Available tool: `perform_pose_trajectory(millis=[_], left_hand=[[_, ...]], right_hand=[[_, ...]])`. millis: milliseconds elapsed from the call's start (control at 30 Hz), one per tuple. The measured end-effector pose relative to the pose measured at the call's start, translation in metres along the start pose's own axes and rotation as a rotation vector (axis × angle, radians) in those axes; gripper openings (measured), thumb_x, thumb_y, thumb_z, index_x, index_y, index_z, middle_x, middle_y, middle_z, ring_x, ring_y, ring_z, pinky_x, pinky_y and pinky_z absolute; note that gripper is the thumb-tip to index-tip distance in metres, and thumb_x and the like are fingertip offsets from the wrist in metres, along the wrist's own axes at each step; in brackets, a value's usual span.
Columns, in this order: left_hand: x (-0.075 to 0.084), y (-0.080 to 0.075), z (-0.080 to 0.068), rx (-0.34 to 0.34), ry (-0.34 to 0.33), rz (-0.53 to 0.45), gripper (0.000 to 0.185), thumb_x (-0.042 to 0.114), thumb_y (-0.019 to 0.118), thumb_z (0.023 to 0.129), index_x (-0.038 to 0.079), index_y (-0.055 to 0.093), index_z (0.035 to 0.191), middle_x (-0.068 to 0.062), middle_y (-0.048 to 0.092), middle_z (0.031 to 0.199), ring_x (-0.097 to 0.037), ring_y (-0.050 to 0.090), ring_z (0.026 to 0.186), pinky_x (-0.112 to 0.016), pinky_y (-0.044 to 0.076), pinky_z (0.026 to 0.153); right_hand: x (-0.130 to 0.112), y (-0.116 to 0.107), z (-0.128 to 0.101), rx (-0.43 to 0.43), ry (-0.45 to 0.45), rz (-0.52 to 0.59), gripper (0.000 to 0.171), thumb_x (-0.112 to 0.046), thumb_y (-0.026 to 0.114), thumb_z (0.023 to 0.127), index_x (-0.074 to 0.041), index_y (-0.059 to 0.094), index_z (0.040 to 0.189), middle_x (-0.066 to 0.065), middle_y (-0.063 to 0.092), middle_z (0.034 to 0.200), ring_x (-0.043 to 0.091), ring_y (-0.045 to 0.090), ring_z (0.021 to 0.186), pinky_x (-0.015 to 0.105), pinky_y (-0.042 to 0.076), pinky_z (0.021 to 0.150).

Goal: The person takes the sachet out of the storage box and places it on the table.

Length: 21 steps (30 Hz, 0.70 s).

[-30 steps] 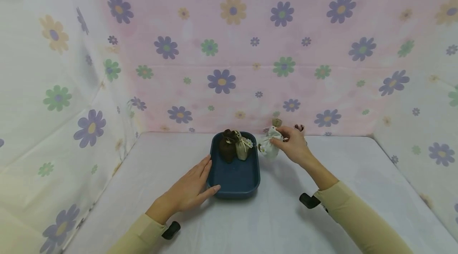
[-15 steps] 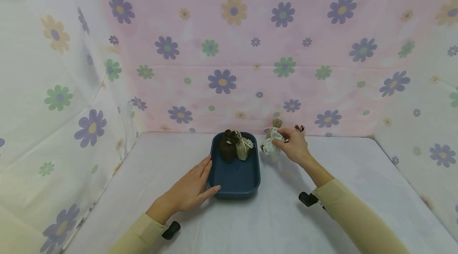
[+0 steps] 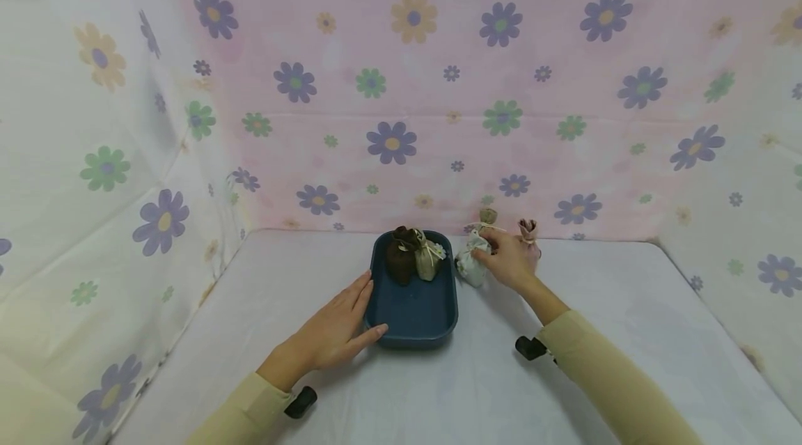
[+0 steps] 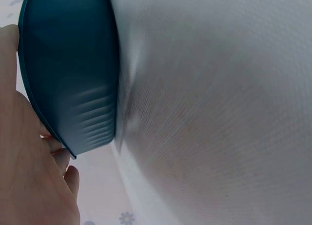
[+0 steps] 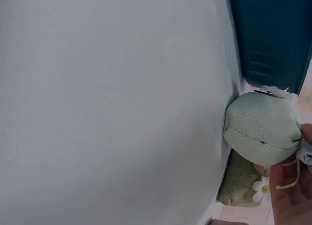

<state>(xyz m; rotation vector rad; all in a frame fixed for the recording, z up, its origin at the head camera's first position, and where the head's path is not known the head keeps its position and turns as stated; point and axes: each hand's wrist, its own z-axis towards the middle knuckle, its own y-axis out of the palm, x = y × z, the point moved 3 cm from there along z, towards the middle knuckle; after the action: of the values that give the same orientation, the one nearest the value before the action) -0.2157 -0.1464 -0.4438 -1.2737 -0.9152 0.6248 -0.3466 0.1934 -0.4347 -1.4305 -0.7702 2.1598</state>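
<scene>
My left hand (image 3: 335,326) rests with straight fingers along the left rim of a dark blue tub (image 3: 410,316), its thumb over the near left corner. Inside, at the far end, sit a dark brown pouch (image 3: 399,264) and an olive-beige pouch (image 3: 427,265) with a white flower. Just right of the tub, my right hand (image 3: 510,260) pinches a small white drawstring pouch (image 5: 263,125) by its gathered neck. The right wrist view has its round bottom low by the table, close to the tub's corner.
Behind the white pouch stands an olive pouch (image 5: 238,181) with a white flower. A pinkish-brown pouch (image 3: 529,230) shows partly behind my right hand. The white-covered table (image 3: 564,375) ends at a flowered cloth backdrop (image 3: 401,83), with cloth on both sides.
My right hand has come slightly lower with the white pouch, uncovering more of the pinkish-brown pouch. The left hand stays on the tub.
</scene>
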Motion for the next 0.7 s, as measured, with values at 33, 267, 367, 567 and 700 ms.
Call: perform_pose_trajectory(millis=[33, 267, 367, 567, 700], left_hand=[[0.000, 0.000, 0.000, 0.003, 0.002, 0.000, 0.096, 0.072, 0.027, 0.102, -0.002, 0.014, 0.162, -0.014, 0.004, 0.172, -0.025, 0.009, 0.158, -0.045, 0.022, 0.125], [0.000, -0.001, 0.001, 0.003, 0.004, 0.001, 0.096, 0.072, 0.026, 0.102, -0.002, 0.014, 0.162, -0.015, 0.004, 0.171, -0.027, 0.010, 0.158, -0.045, 0.023, 0.125], [0.000, 0.000, 0.001, 0.008, 0.008, 0.003, 0.096, 0.072, 0.026, 0.103, -0.003, 0.015, 0.162, -0.016, 0.005, 0.171, -0.028, 0.011, 0.158, -0.045, 0.023, 0.124], [0.001, 0.001, 0.001, 0.017, 0.009, -0.001, 0.096, 0.071, 0.028, 0.103, -0.004, 0.016, 0.161, -0.017, 0.006, 0.171, -0.028, 0.012, 0.157, -0.046, 0.023, 0.124], [0.001, 0.002, 0.001, 0.016, 0.005, -0.005, 0.096, 0.071, 0.028, 0.103, -0.003, 0.015, 0.162, -0.016, 0.005, 0.171, -0.027, 0.011, 0.157, -0.046, 0.023, 0.124]], right_hand=[[0.002, 0.000, 0.000, -0.001, 0.009, 0.010, 0.033, -0.011, 0.075, 0.092, 0.003, 0.069, 0.122, 0.017, 0.072, 0.104, 0.029, 0.065, 0.090, 0.036, 0.051, 0.074], [0.011, -0.003, -0.002, -0.019, 0.027, 0.062, 0.043, -0.014, 0.074, 0.095, 0.004, 0.063, 0.132, 0.021, 0.070, 0.118, 0.035, 0.067, 0.101, 0.041, 0.056, 0.081], [0.013, -0.005, -0.004, -0.029, 0.028, 0.069, 0.050, -0.015, 0.074, 0.095, 0.006, 0.059, 0.138, 0.024, 0.067, 0.124, 0.037, 0.067, 0.103, 0.043, 0.057, 0.084], [0.014, -0.013, -0.010, -0.023, 0.042, 0.065, 0.046, -0.013, 0.075, 0.094, 0.005, 0.060, 0.135, 0.024, 0.065, 0.127, 0.038, 0.065, 0.108, 0.051, 0.055, 0.091], [0.013, -0.019, -0.012, -0.027, 0.051, 0.049, 0.044, -0.014, 0.075, 0.095, 0.004, 0.061, 0.133, 0.023, 0.066, 0.127, 0.038, 0.066, 0.108, 0.053, 0.055, 0.093]])
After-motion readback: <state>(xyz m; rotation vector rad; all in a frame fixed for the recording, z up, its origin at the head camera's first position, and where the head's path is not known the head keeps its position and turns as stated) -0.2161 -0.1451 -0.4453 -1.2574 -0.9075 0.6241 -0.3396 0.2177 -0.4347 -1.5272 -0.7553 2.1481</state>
